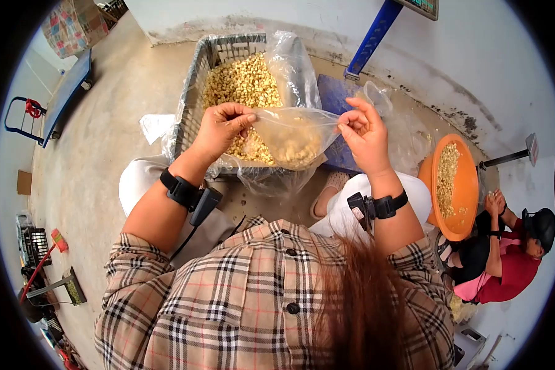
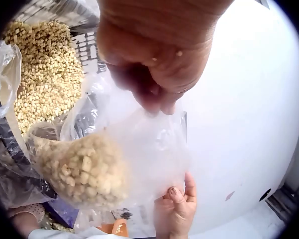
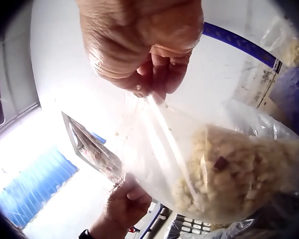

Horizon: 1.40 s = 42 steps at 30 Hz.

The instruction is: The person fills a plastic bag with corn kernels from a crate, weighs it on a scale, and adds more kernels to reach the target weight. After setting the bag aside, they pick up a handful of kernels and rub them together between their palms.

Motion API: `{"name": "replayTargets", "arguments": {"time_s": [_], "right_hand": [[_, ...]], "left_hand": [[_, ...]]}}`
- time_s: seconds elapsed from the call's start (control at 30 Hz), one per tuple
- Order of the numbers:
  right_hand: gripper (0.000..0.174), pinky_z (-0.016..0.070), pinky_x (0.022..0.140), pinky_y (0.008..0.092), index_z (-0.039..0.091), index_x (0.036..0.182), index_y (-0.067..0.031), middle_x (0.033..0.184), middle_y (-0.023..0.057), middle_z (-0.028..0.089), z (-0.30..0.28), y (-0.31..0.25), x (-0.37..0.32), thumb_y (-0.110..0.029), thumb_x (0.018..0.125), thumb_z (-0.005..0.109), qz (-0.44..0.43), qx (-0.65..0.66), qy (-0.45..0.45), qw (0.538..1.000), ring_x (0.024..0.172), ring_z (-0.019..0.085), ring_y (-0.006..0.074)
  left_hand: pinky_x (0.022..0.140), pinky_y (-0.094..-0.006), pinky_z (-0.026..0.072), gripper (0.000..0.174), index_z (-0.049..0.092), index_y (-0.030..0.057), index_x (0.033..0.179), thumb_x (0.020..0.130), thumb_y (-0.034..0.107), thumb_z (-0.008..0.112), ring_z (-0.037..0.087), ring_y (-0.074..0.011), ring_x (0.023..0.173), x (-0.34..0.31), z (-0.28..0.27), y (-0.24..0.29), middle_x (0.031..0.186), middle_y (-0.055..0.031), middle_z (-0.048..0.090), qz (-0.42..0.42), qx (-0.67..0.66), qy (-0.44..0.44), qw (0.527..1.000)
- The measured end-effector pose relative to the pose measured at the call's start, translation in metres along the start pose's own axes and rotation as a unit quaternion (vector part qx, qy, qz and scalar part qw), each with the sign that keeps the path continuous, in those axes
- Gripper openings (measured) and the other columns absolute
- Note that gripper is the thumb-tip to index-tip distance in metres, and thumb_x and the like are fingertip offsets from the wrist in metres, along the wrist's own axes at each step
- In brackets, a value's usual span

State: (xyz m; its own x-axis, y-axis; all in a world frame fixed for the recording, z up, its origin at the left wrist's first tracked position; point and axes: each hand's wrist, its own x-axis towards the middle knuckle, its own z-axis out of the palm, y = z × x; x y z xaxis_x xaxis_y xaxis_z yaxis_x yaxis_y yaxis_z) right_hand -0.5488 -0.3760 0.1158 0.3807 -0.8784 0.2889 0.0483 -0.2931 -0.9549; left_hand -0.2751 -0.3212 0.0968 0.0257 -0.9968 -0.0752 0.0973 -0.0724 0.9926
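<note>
Head view: clear plastic bag of pale yellow pieces [image 1: 295, 140] hangs over the near part of the dark grey slatted plastic crate [image 1: 234, 49], mouth stretched crosswise between left hand [image 1: 223, 129] and right hand [image 1: 367, 134], each grip pinching one end, filled bottom sagging between them.
</note>
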Motion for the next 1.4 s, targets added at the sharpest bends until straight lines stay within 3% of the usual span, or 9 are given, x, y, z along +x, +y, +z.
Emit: {"name": "replayTargets", "arguments": {"time_s": [0.3,0.43,0.5,0.57,0.67,0.77,0.9,1.07,1.4], "right_hand": [[0.033,0.0456,0.066,0.023,0.045,0.106,-0.0022,0.077,0.0065,0.056,-0.011,0.002,-0.005,0.006,0.076,0.054,0.049,0.077,0.022,0.996,0.07,0.055,0.0112],[0.029,0.0452,0.068,0.0227,0.048,0.103,-0.0009,0.08,0.0054,0.058,-0.01,0.008,-0.01,0.003,0.075,0.057,0.103,0.086,0.013,0.991,0.072,0.054,0.0107],[0.028,0.0448,0.068,0.0223,0.051,0.101,-0.0003,0.081,0.0049,0.058,-0.009,0.01,-0.006,0.003,0.075,0.058,0.115,0.068,0.018,0.991,0.072,0.054,0.0103],[0.022,0.0435,0.063,0.0213,0.056,0.096,-0.0004,0.082,0.0035,0.059,-0.008,0.009,-0.005,-0.001,0.075,0.06,0.158,0.069,0.008,0.985,0.071,0.054,0.009],[0.014,0.042,0.053,0.0207,0.059,0.091,-0.0021,0.08,0.0024,0.06,-0.006,0.006,-0.007,-0.006,0.078,0.059,0.213,0.082,-0.029,0.973,0.061,0.053,0.0089],[0.008,0.0438,0.053,0.0212,0.059,0.087,-0.0022,0.08,0.0043,0.06,-0.004,0.016,-0.008,-0.005,0.079,0.057,0.23,0.12,-0.005,0.966,0.056,0.053,0.0103],[0.006,0.0446,0.055,0.0224,0.057,0.082,-0.0013,0.074,0.0044,0.059,0.006,0.008,-0.014,-0.006,0.081,0.054,0.176,0.198,0.065,0.962,0.06,0.057,0.0118],[0.007,0.0456,0.054,0.0237,0.058,0.084,-0.0002,0.073,0.0057,0.059,-0.002,0.006,-0.026,-0.006,0.08,0.056,0.184,0.19,0.069,0.962,0.058,0.057,0.0133],[0.014,0.046,0.054,0.023,0.061,0.089,0.0021,0.073,0.0063,0.06,-0.008,0.007,-0.03,-0.009,0.08,0.059,0.177,0.164,0.065,0.968,0.058,0.057,0.0124]], "left_hand": [[0.05,-0.0195,0.041,0.008,0.055,0.0009,0.077,0.082,0.007,0.057,0.049,-0.0072,0.054,-0.009,0.003,0.01,0.068,-0.0014,0.055,-0.014,-0.03,-0.072,0.997],[0.046,-0.0176,0.0327,0.007,0.05,0.0055,0.085,0.085,0.012,0.053,0.042,-0.0063,0.051,-0.011,0.006,0.004,0.064,0.0015,0.047,-0.05,-0.073,-0.066,0.994],[0.046,-0.0179,0.0365,0.006,0.049,0.0045,0.086,0.087,0.011,0.05,0.044,-0.0061,0.05,-0.009,0.005,0.0,0.075,-0.0032,0.056,-0.026,-0.107,-0.079,0.991],[0.046,-0.0178,0.0379,0.006,0.049,0.0046,0.087,0.088,0.011,0.049,0.044,-0.0063,0.05,-0.009,0.006,-0.002,0.084,-0.0065,0.06,-0.021,-0.11,-0.064,0.992],[0.049,-0.0178,0.0398,0.007,0.049,0.0049,0.086,0.088,0.012,0.049,0.048,-0.0065,0.054,-0.011,0.009,0.003,0.08,-0.0044,0.058,-0.027,-0.099,-0.045,0.994],[0.052,-0.0181,0.0408,0.008,0.05,0.0052,0.085,0.088,0.012,0.049,0.05,-0.0069,0.058,-0.013,0.012,0.004,0.078,-0.0029,0.057,-0.03,-0.104,-0.04,0.993],[0.054,-0.0192,0.0419,0.009,0.05,0.0057,0.084,0.088,0.013,0.049,0.052,-0.0081,0.061,-0.015,0.017,0.0,0.077,-0.0028,0.057,-0.018,-0.127,0.0,0.992],[0.055,-0.02,0.0441,0.006,0.05,0.0054,0.082,0.087,0.01,0.049,0.052,-0.01,0.059,-0.022,0.026,0.005,0.076,-0.0035,0.055,-0.073,-0.185,0.018,0.98],[0.054,-0.0188,0.0435,0.007,0.054,0.0033,0.084,0.081,0.007,0.058,0.051,-0.0094,0.059,-0.019,0.022,0.013,0.074,-0.0024,0.055,-0.103,-0.167,-0.04,0.98]]}}
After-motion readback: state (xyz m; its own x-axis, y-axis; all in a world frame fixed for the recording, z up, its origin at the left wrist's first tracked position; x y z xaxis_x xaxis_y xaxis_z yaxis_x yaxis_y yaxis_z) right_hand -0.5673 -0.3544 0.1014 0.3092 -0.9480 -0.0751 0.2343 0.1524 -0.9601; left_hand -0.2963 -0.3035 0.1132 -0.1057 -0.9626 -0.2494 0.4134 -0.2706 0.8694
